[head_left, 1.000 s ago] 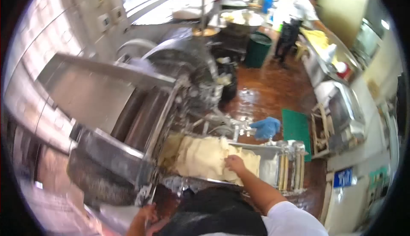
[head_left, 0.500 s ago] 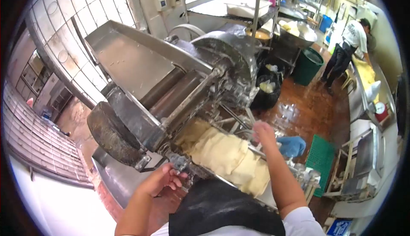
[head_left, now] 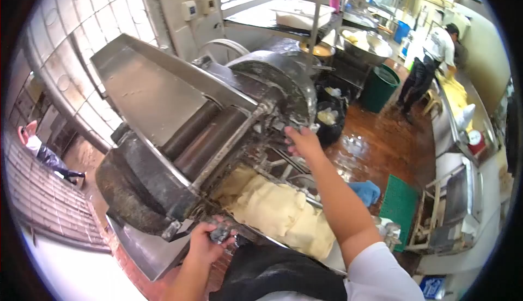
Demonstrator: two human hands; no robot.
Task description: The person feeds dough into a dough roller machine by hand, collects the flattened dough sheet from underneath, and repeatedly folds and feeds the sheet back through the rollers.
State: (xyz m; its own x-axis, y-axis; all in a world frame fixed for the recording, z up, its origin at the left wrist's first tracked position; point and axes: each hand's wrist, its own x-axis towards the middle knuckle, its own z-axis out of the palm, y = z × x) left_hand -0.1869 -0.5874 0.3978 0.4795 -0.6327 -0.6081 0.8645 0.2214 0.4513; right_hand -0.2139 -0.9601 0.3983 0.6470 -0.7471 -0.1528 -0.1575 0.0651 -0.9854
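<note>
A metal roller machine fills the middle, its sloped steel tray leading to the rollers. Pale dough lies in folds on the low tray below them. My left hand is closed round a grey knob at the machine's near side. Across the dough, my right hand is at the machine's far side, with its fingers curled near the floury metal parts; whether it touches them or holds anything is hard to tell.
A co-worker bends over a counter with yellow dough at the back right. Another person shows at far left. A green bin, a black bag, a blue cloth and a green mat lie beyond the machine.
My right hand has moved from the dough to the machine's far side. My left hand has risen and closed on the near knob. A person has appeared at far left.
</note>
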